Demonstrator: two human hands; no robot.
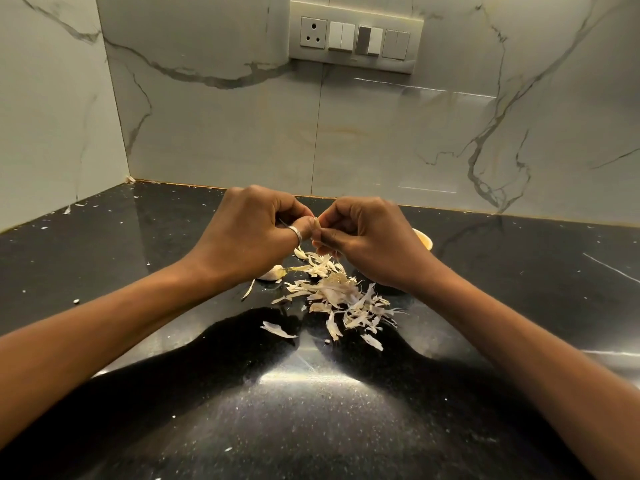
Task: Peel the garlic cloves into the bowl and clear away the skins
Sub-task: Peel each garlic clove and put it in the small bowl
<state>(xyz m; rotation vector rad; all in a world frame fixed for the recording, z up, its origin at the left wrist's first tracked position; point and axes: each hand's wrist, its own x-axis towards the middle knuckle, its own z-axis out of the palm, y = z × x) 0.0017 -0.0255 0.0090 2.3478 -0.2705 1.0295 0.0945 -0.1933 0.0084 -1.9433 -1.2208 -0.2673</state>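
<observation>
You are pinching a garlic clove [316, 224] in your left hand [249, 233] while your right hand [367, 237] is gripping its peel above the pile of skins [341, 296], so next, I judge, you are needing to strip it and reach back to the bowl [424, 240] just behind that hand.

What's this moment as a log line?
peeling | left hand and right hand pinch clove | skins on counter | bowl behind right hand
</observation>
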